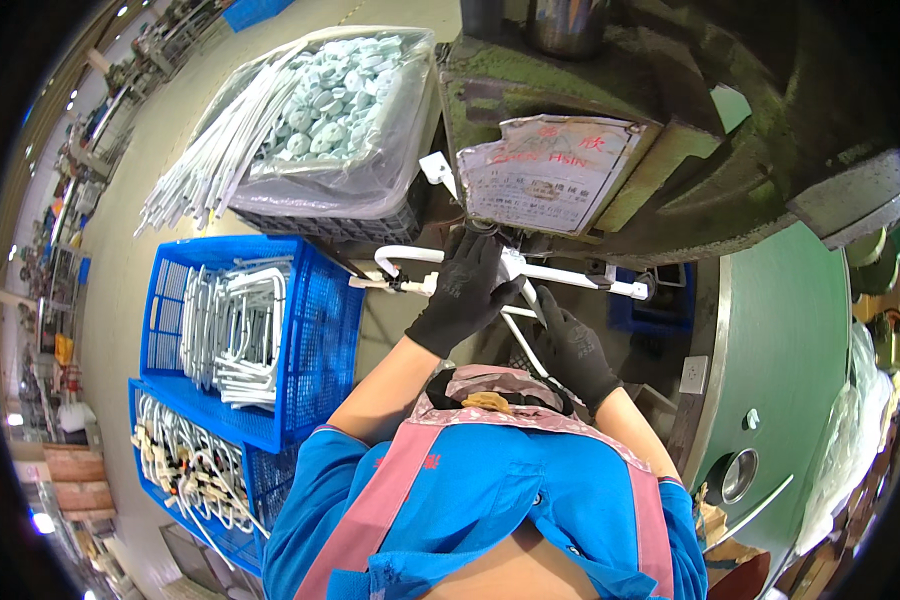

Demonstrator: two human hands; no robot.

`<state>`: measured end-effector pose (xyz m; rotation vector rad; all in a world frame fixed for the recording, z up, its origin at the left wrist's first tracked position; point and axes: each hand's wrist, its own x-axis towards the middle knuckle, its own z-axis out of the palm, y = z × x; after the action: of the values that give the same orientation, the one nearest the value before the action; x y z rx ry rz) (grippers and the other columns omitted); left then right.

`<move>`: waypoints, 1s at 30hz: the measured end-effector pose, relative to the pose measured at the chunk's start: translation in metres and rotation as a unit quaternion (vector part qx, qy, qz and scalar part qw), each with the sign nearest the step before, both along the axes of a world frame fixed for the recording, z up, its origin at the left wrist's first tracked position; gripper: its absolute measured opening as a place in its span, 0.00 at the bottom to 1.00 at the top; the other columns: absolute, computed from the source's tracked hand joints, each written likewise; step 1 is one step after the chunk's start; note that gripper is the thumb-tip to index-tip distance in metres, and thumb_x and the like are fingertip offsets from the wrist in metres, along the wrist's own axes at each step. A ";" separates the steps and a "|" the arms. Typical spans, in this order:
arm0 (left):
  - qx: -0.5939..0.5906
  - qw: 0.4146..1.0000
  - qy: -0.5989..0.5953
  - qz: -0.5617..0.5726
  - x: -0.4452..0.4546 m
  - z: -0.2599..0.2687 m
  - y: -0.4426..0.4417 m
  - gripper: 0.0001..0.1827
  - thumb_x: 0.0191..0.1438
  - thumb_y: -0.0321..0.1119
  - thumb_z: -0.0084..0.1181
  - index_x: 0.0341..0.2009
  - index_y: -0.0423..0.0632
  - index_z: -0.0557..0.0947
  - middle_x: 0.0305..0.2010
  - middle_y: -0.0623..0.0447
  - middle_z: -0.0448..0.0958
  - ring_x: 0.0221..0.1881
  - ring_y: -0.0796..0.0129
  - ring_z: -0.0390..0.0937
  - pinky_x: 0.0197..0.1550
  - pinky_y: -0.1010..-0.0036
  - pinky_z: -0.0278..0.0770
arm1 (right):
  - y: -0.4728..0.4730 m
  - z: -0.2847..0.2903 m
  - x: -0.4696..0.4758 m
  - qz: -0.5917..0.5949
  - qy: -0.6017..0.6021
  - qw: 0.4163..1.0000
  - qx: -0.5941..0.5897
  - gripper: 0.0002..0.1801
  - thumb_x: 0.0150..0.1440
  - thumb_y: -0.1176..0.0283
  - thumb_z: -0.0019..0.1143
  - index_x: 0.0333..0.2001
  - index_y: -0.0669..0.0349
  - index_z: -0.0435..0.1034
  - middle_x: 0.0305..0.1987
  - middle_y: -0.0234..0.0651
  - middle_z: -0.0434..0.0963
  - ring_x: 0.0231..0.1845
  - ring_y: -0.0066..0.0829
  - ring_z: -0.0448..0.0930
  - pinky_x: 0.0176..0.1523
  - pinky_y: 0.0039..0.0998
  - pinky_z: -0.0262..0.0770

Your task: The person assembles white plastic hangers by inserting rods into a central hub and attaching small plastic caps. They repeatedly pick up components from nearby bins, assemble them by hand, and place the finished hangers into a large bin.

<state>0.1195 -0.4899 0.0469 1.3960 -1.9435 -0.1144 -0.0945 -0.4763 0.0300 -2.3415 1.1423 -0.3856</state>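
Note:
My left hand (466, 289), in a black glove, lies over white tube parts beneath the head of a green machine (555, 86). Its fingers reach up under the machine's front plate, and the thumb touches a slanted white tube (529, 294). What its palm and fingertips hold is hidden. My right hand (576, 346), gloved too, closes on the lower part of that slanted tube. A straight white bar (570, 277) runs rightward from a white joint beside my left thumb. Left of my left hand, a bent white tube (412, 253) sticks out above a clamp-like fitting (396, 281).
A plastic-lined crate (330, 187) holds pale round plastic parts (334, 97), with long white tubes (217, 142) laid across. Blue crates (322, 337) of bent white tubes stand at left. On the green table (780, 337) at right lie a round metal dish (739, 476) and plastic sheeting (844, 442).

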 end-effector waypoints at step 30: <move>0.176 0.950 -0.071 -0.249 0.020 -0.030 -0.063 0.22 0.56 0.46 0.55 0.45 0.40 0.73 0.31 0.37 0.75 0.36 0.41 0.73 0.43 0.53 0.69 | 0.031 0.007 0.030 -0.169 0.050 0.984 -0.028 0.35 0.51 0.69 0.54 0.63 0.48 0.55 0.40 0.45 0.76 0.37 0.47 0.79 0.37 0.43 0.76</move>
<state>0.1391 -0.5528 0.0170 1.1123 -2.4515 -0.6413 -0.0648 -0.4458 0.0370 -2.2334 1.6056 -0.4247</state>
